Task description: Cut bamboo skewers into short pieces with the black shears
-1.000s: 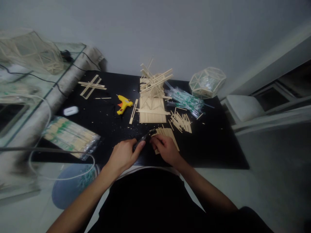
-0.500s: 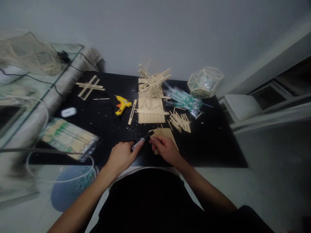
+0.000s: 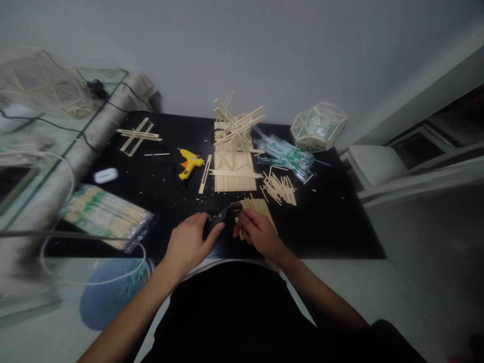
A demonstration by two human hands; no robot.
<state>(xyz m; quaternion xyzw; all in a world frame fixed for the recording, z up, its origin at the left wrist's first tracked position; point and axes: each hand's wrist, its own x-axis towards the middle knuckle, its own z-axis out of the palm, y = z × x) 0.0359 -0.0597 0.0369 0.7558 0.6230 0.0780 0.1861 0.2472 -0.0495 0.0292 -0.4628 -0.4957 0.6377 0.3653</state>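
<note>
My left hand (image 3: 191, 234) is closed around a dark hand tool (image 3: 221, 217) with a curved black head; blur hides its exact kind. The head points right, towards my right hand (image 3: 259, 232). That hand's fingers are pinched together just beside the tool's tip, and whatever they may hold is too small to make out. Beneath the right hand lies a flat row of pale wooden sticks (image 3: 264, 206), partly covered by the fingers. A heap of short cut sticks (image 3: 280, 189) rests to its right on the black table (image 3: 321, 222).
Further back stand a stick structure (image 3: 236, 133) and a yellow glue gun (image 3: 191, 164). Packaged sticks (image 3: 108, 214) lie at left, plastic wrappers (image 3: 289, 154) at right beside a polyhedron frame (image 3: 319, 126). A blue bin (image 3: 100, 297) sits below the table's left front.
The tool in my left hand has turned, so its dark side now shows instead of its grey handle. My right hand stays almost in place, fingers still pinched.
</note>
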